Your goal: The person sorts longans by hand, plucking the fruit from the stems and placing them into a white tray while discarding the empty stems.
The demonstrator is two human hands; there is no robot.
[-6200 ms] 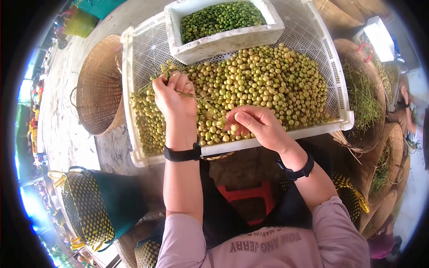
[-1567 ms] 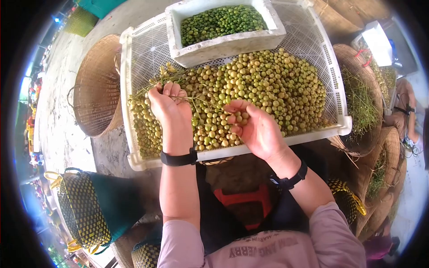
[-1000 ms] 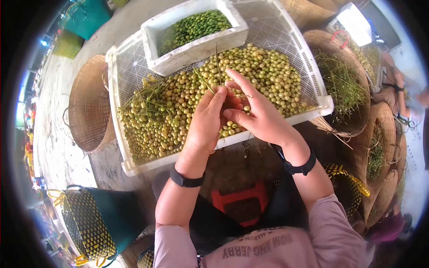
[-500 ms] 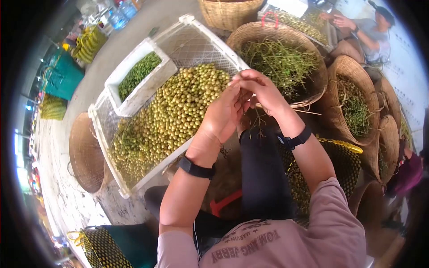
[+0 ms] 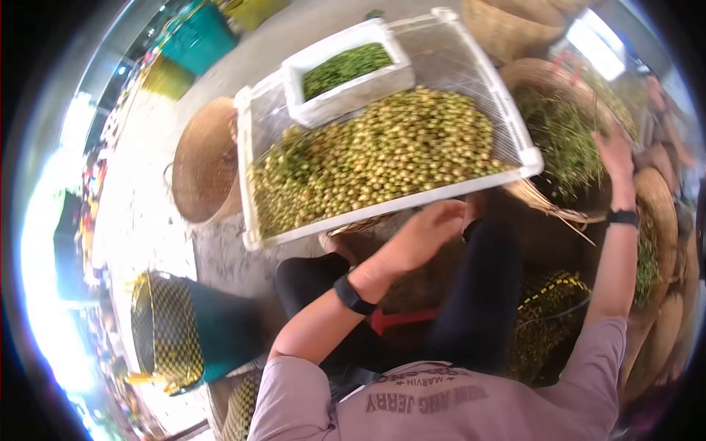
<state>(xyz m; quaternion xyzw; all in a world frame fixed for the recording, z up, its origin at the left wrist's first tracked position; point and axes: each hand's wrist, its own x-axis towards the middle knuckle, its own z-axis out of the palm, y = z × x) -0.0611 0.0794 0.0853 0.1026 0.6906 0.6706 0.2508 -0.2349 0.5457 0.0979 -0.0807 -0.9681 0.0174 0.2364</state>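
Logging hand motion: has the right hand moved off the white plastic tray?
Yes. The right hand went rightward from the white plastic mesh tray to the round woven basket of green stems.

- Round woven wicker basket (image 5: 559,209) full of tangled green stems (image 5: 562,143), just beside the tray's right corner.
- White perforated plastic tray (image 5: 471,66), heaped with small round yellow-green fruit (image 5: 382,154).

Laid out on mottled grey concrete floor (image 5: 220,257), washed by glaring daylight along the left side, with a low red stool (image 5: 401,317) close by and a teal bin (image 5: 198,37) beyond.
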